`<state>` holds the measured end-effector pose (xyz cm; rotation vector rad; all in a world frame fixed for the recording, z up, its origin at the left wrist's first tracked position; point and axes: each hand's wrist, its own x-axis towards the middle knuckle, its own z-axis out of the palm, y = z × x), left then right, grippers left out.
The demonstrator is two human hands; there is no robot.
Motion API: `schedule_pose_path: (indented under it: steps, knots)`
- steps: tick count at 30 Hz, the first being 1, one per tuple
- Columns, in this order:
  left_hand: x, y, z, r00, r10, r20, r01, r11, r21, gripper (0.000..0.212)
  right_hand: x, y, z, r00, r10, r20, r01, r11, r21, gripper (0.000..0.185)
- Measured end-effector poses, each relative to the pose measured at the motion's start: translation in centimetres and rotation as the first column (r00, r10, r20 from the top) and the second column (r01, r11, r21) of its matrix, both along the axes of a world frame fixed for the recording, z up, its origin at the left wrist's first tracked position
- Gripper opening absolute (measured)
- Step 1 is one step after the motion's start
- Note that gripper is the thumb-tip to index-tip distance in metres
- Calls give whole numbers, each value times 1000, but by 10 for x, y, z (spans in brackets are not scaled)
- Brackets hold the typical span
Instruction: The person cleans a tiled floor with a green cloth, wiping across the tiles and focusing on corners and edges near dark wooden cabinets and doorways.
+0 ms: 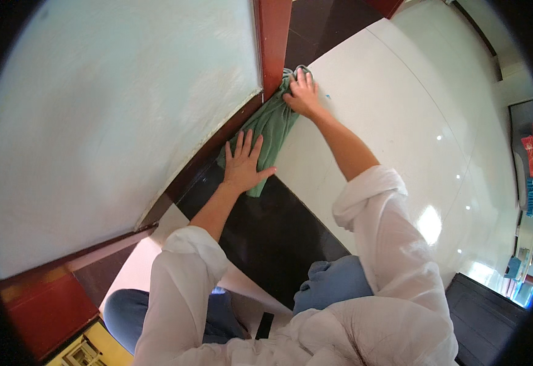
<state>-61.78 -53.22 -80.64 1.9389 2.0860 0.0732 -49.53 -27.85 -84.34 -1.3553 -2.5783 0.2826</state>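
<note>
A green cloth (273, 123) lies stretched out on the floor, along the foot of the wall. My left hand (245, 162) rests with spread fingers on its near end. At the far end, beside the red door frame, my right hand (302, 94) presses on the bunched cloth, its fingers partly bent; I cannot tell whether they grip it. Under the near end of the cloth runs a strip of black floor tile (271, 224).
A white wall (133, 114) with a dark skirting (211, 142) rises on the left, ending at a red door frame (273, 41). Glossy white floor tiles (385, 114) spread to the right. A dark panel-like object (481, 315) stands at lower right, a red panel (51, 311) at lower left.
</note>
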Motion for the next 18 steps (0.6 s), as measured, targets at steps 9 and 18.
schedule_pose_path:
  steps: [9,18]
  knots:
    - [27,13,-20,997,78,-9,-78,996,31,87,-11,6,2,997,41,72,-39,999,-33,80]
    - [169,1,-23,944,-317,96,309,947,85,78,216,-34,-14,953,-270,135,253,958,133,47]
